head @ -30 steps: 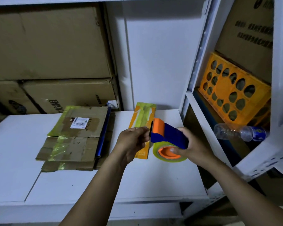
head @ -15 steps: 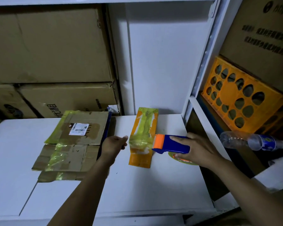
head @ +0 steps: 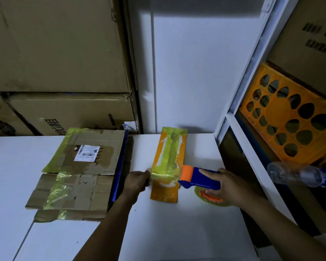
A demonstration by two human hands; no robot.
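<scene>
A narrow orange packet (head: 165, 192) with yellowish tape down its middle lies on the white table (head: 167, 232). My right hand (head: 231, 185) grips a blue and orange tape dispenser (head: 199, 178) at the packet's right edge, its orange roller end touching the packet. A strip of tape (head: 164, 175) runs across the packet from the dispenser to my left hand (head: 137, 180), which pinches its free end at the packet's left edge.
Flattened cardboard (head: 79, 174) with yellow tape and a white label lies on the left, a blue strip (head: 119, 166) along its right side. Stacked cartons (head: 60, 72) stand behind. On the right shelf sit an orange crate (head: 290, 117) and a plastic bottle (head: 299, 175).
The dispenser came down from mid-air to the table beside the packet. My left hand pulled the tape leftward across the packet and now holds it at the left edge.
</scene>
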